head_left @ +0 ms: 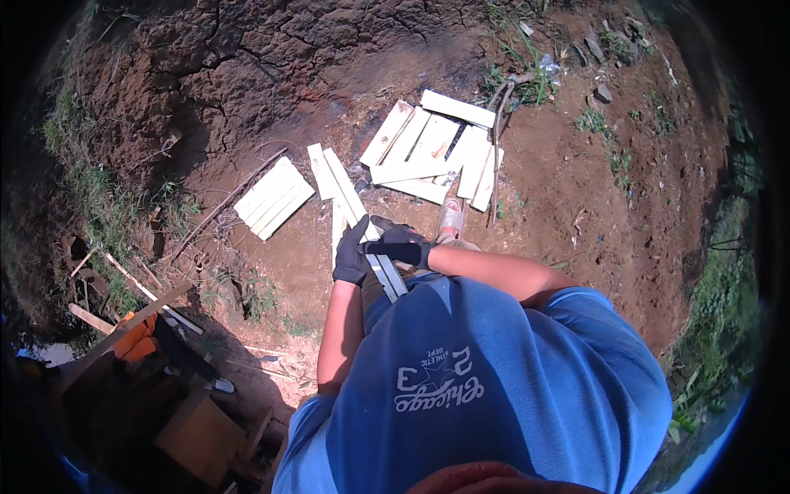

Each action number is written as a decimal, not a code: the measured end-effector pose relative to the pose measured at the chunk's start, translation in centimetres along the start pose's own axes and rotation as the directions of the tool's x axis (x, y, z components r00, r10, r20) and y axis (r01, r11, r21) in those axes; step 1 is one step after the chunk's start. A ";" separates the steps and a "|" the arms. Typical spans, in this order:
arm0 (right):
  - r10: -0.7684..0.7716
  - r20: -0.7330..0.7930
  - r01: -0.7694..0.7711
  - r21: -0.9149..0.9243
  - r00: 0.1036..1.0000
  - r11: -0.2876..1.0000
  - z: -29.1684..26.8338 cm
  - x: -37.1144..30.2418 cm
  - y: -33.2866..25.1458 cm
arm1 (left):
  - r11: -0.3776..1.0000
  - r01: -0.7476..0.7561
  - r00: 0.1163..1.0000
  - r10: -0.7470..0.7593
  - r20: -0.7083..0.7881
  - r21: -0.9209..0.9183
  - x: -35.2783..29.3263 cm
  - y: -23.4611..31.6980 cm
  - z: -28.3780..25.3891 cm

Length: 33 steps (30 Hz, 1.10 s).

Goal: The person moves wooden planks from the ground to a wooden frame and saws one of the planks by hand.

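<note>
In front of my body I hold a few long, narrow, pale wooden boards [348, 193], lying close together and slanting from upper left down to my waist. My left hand [353, 257], in a dark glove, wraps round their left side. From the right, my right hand [405, 244], gloved as well, closes over the boards. A dark, flat bar-like shape crosses the boards between the hands; I cannot tell if it is a tool or part of the glove. Just beyond, a shorter pale board [319, 170] is beside the held ones.
Several pale boards [432, 136] lie partly overlapped on the ground ahead, by my shoe [450, 219]. Left of them is a smaller set of boards [274, 198] beside a thin stick [226, 203]. A cracked earth bank [271, 66] rises beyond. Timber and an orange item [136, 337] sit at lower left.
</note>
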State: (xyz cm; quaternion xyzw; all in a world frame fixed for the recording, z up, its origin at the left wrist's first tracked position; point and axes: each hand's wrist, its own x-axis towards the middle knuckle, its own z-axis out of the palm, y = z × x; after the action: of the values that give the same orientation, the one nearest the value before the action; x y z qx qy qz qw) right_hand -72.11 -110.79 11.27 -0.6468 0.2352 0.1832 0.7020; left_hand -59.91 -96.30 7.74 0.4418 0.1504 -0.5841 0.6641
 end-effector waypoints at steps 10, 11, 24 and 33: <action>0.063 -0.466 -0.223 -0.296 0.882 0.929 -15.7 -0.1 3.7 | 0.942 -0.141 0.959 0.206 -0.196 0.304 1.1 0.3 -3.3; 0.016 -0.481 -0.235 -0.398 0.876 0.887 -19.3 1.4 5.7 | 0.938 -0.097 0.952 0.185 -0.244 0.333 0.4 0.8 -3.2; -0.287 -0.195 -0.001 -0.828 0.938 0.560 -13.1 -3.8 1.9 | -0.257 0.150 0.940 0.336 -0.057 0.955 -4.0 3.2 2.3; -0.314 0.134 0.306 -0.735 0.940 0.605 -5.5 -2.4 7.5 | -0.652 -0.287 0.914 0.032 0.404 0.702 -2.4 -2.6 3.2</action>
State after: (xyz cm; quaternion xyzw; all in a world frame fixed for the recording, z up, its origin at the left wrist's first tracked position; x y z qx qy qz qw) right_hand -78.78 -115.40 6.16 -0.9082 0.0269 0.1361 0.3948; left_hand -63.92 -97.04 10.24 0.7583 -0.5904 -0.2766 0.0047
